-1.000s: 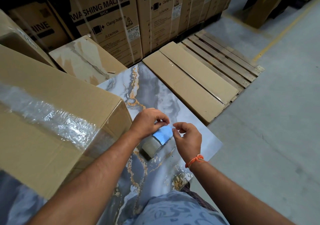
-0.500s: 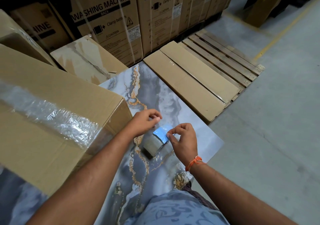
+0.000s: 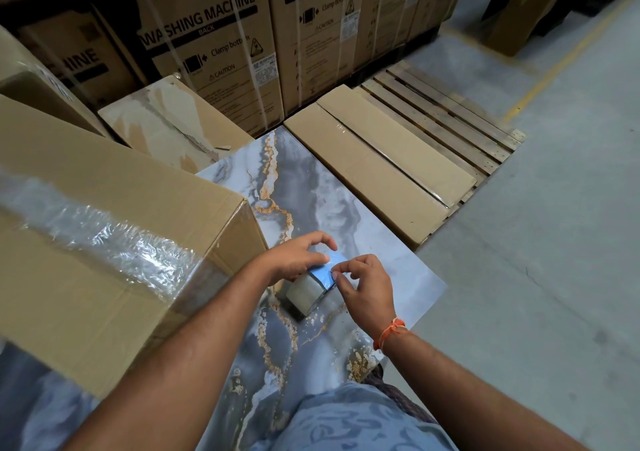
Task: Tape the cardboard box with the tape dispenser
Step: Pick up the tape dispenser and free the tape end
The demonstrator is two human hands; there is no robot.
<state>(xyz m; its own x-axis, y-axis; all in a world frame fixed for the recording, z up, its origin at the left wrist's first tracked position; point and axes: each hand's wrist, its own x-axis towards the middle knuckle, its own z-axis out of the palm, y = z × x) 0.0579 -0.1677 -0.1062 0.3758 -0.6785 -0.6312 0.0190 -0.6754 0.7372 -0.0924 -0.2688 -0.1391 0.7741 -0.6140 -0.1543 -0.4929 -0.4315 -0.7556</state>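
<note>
Nearest: blue patterned shirt (image 3: 349, 423) at bottom edge, both forearms reaching fwd over a marble-look slab (image 3: 311, 190), grey-blue w/ gold veins. Right hand (image 3: 367, 287), orange thread band (image 3: 389, 332) on wrist, pinches the blue part of the tape dispenser (image 3: 310, 286) betw. thumb & forefinger. Left hand (image 3: 294, 260) is just left of it, fingers curled down onto the dispenser's far side; can't tell if it's really gripping. Dispenser w/ clear tape roll sits on the slab, centre frame. Cardboard box (image 3: 104, 242) fills the left, touching the left forearm, wrinkled clear tape (image 3: 114, 242) across its top. Farther right: flat cartons (image 3: 381, 170) on a wood pallet (image 3: 443, 111). Far: strapped washing machine cartons (image 3: 221, 45).
</note>
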